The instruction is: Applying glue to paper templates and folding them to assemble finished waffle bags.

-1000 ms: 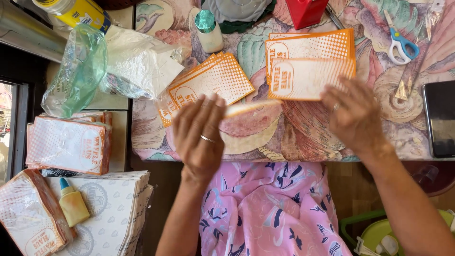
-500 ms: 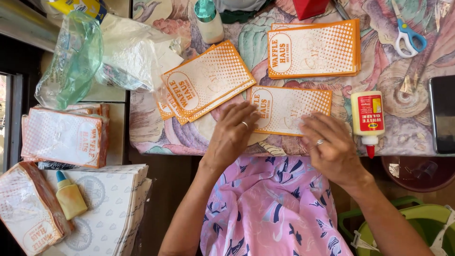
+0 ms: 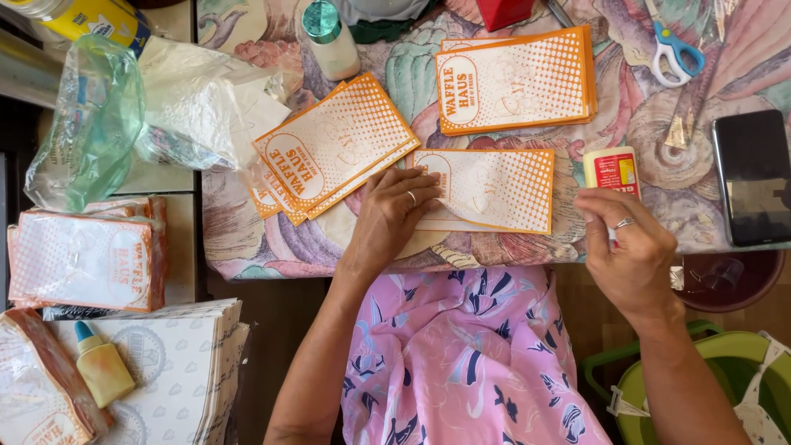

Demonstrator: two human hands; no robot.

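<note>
The flat paper bag (image 3: 494, 189), white with an orange dotted border and an orange oval badge, lay on the bench (image 3: 651, 124), whose cloth was printed with shells in soft pinks and greens. The left hand (image 3: 391, 218) rested on the bag's left end, palm down, fingers spread open and pressing the paper flat; a ring showed on one finger. The right hand (image 3: 630, 247) was just right of the bag, fingers curled closed around the lower part of a glue bottle (image 3: 614, 169), a pale yellow plastic bottle with a red label, standing beyond the bag's right edge.

Left of the bag, a fanned stack of like bags (image 3: 334, 152) lay tilted; behind the bag, a neat stack (image 3: 515, 78) lay square. Far right of the bag were blue-handled scissors (image 3: 676, 49) and a dark glossy phone (image 3: 754, 177). Well left of the bag sat crinkled clear and green plastic wrap (image 3: 91, 124), wrapped bundles of bags (image 3: 82, 259) and a second small glue bottle (image 3: 100, 367) with a blue tip on a pile of white printed sheets (image 3: 177, 371).

Half a second before, both hands had pressed on the bag and the glue bottle had stood free to its right; now the right hand had left the paper and taken the bottle, while the left had stayed on the bag.
</note>
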